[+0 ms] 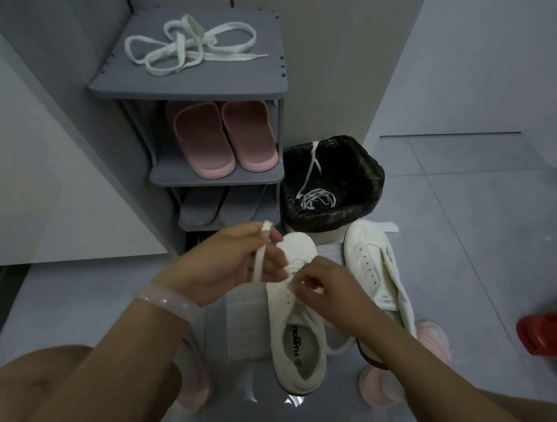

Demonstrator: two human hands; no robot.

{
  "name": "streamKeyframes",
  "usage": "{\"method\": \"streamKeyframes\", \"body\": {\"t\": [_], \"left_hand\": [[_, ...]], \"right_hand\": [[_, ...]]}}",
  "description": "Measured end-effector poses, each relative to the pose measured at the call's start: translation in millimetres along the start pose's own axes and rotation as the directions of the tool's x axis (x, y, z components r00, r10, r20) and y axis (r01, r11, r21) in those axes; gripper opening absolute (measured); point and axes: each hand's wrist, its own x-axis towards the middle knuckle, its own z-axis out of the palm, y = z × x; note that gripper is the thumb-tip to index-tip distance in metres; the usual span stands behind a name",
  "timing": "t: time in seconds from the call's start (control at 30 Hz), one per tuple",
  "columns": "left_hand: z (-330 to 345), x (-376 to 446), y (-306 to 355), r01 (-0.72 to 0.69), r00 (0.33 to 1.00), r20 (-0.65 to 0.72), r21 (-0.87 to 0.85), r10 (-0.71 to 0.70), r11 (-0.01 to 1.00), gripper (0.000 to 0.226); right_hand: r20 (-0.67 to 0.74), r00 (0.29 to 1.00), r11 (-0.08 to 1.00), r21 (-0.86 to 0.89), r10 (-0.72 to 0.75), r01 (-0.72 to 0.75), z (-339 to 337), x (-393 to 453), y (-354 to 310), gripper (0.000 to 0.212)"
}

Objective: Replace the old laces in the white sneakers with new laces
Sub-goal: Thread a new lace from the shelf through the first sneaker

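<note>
On the grey tiled floor (465, 257) stand two white sneakers: the near sneaker (298, 331) partly laced, the second sneaker (378, 277) just beside it with bare eyelets. A loose white lace (190, 44) lies on top of the grey shoe rack (187, 85); another lace (314, 193) sits in the black-lined bin (331, 185). The left hand (230, 266) pinches a flat lace end (261, 252) upright, while the right hand (324, 290) curls its fingers (301, 283) around lace at the near sneaker's eyelets.
</note>
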Motion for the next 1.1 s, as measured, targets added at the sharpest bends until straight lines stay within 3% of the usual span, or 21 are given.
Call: {"method": "streamKeyframes", "body": {"t": [0.13, 0.27, 0.37, 0.5, 0.6, 0.73, 0.9, 1.0, 1.1], "left_hand": [[6.1, 8.6, -8.2, -0.034, 0.999, -0.027, -0.173, 0.03, 0.984, 0.023], [8.3, 15.3, -14.3, -0.06, 0.997, -0.055, -0.272, 0.047, 0.96, 0.022], [3.7, 21.8, -18.0, -0.061, 0.991, -0.127, -0.204, 0.035, 0.977, 0.023], [2.4, 21.9, -32.4, 0.13, 0.99, -0.08, 0.224, -0.115, 0.966, 0.031], [4.3, 21.8, -39.6, 0.023, 1.0, -0.022, 0.421, -0.016, 0.907, 0.014], [0.7, 27.9, -47.0, -0.032, 0.985, -0.142, 0.4, 0.096, 0.916, 0.018], [-5.2, 31.7, -68.7, 0.105, 0.968, -0.25, 0.262, -0.038, 0.959, 0.018], [-5.9, 34.1, -79.1, 0.13, 0.976, -0.21, 0.359, -0.056, 0.924, 0.019], [-5.8, 36.6, -85.4, 0.086, 0.979, -0.205, 0.479, 0.016, 0.874, 0.022]], "right_hand": [[0.178, 0.983, 0.883, 0.454, 0.045, -0.122, -8.8, -3.5, -29.2, 0.019], [0.26, 0.965, 0.845, 0.507, 0.037, -0.169, -6.7, -7.6, -32.8, 0.016], [0.248, 0.967, 0.867, 0.465, 0.064, -0.176, -4.5, -6.4, -30.0, 0.016], [0.095, 0.989, 0.917, 0.371, 0.118, -0.145, -8.3, -0.2, -25.5, 0.019], [0.066, 0.989, 0.943, 0.299, 0.13, -0.144, -6.5, 2.1, -17.2, 0.021], [0.084, 0.988, 0.964, 0.222, 0.133, -0.148, -1.3, 2.0, -7.3, 0.01], [0.231, 0.963, 0.984, -0.144, 0.141, -0.11, 1.3, -4.7, 6.3, 0.022], [0.213, 0.971, 0.972, -0.225, 0.11, -0.061, 6.5, -6.1, 6.2, 0.027], [0.209, 0.973, 0.971, -0.233, 0.1, -0.049, 9.1, -5.4, 7.7, 0.029]]}}
